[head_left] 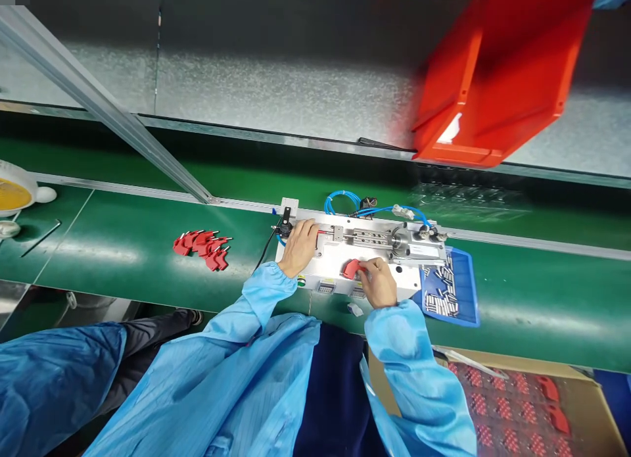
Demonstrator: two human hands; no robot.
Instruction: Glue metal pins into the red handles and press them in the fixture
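My right hand (380, 283) pinches a small red plastic part (351, 269) over the front of a silver bench fixture (335, 254). At the fixture's left end, my left hand (300, 248) is closed beside a black clamp block (286, 225). Its fingertips are hidden, so what they grip cannot be made out. A thin red piece (322, 232) shows just right of those fingers, in line with the fixture's metal slide (372, 239). Left of the fixture, a pile of red plastic parts with metal pins (203, 246) lies on the green bench (128, 246).
A blue tray (473, 289) of metal pins (442, 302) stands right of the fixture. Blue air hoses (342, 195) loop behind it. A red bin (463, 144) sits on the shelf above. Bottom right, a carton (599, 411) holds red parts. Another person's sleeve (59, 371) is at left.
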